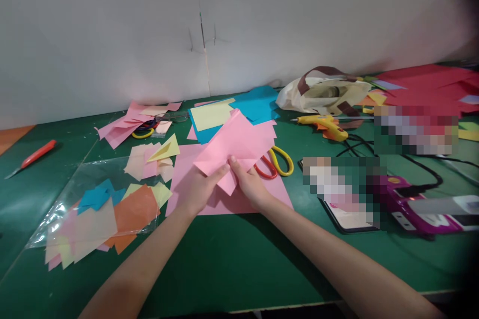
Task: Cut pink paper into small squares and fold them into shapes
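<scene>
A: In the head view, where do we see our hands?
B: Centrally. We see the left hand (204,187) and the right hand (252,184) pinching the folded pink paper (235,139), thumbs on its near face and close together; the other fingers are largely hidden behind it.
A: And the grip?
B: Narrow on both sides, closed on that paper, which we hold tilted above a larger pink sheet (209,205) on the green table (209,269).
A: What do we note around it?
B: To the right, just beside the paper, a red handle loop (270,174) and a yellow handle loop (287,172); farther right, a yellow glue gun (329,125) and a phone (348,222), partly blurred. Behind lie blue sheets (262,104). On the left, we find paper scraps (132,209) by a clear plastic bag (84,179), and a red-handled cutter (38,154) well apart.
</scene>
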{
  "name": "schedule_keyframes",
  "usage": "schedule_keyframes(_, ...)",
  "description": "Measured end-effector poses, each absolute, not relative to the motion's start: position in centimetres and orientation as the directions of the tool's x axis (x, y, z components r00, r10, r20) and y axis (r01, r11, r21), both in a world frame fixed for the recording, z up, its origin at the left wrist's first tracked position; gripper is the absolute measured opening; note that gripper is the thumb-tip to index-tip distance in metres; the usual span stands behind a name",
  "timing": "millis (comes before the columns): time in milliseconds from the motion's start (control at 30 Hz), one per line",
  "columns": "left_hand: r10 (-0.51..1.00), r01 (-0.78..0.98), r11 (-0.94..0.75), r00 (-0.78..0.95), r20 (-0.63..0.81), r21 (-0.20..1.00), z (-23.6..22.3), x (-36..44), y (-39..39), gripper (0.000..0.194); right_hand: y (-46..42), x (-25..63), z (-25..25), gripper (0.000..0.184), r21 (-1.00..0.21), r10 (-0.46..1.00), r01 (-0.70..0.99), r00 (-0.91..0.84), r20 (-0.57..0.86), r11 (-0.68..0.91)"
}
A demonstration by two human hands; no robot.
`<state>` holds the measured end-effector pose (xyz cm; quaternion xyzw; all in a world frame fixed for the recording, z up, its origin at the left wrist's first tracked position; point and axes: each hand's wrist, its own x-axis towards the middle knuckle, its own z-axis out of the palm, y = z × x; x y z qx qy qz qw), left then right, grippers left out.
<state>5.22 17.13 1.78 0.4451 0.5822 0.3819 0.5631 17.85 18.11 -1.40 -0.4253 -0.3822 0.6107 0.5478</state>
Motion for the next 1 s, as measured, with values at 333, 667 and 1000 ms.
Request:
schedule_keyframes(333,0.997,0.357,0.080,-0.021,-0.078,0.931,2.9,2.5,18.4,0.024,20.7,20.8,0.3,0.038,-0.894,0.998,-0.447,0.051,-0.047,-0.019)
schedule_keyframes(667,0.996,0.458,0.027,0.068,-0.065,0.889,2.8,1.3,18.9,0.020,22.5,25.3,-0.1,0.084,-0.889,0.626,0.406,0.642,0.443,0.212)
schedule_keyframes(1000,0.975,0.570,-0.064,0.212,-0.072,0.819,3.1,2.0,18.4,0.023,20.0,21.6,-0.8,0.049,-0.479,0.712,0.583,-0.266,0.650,0.656)
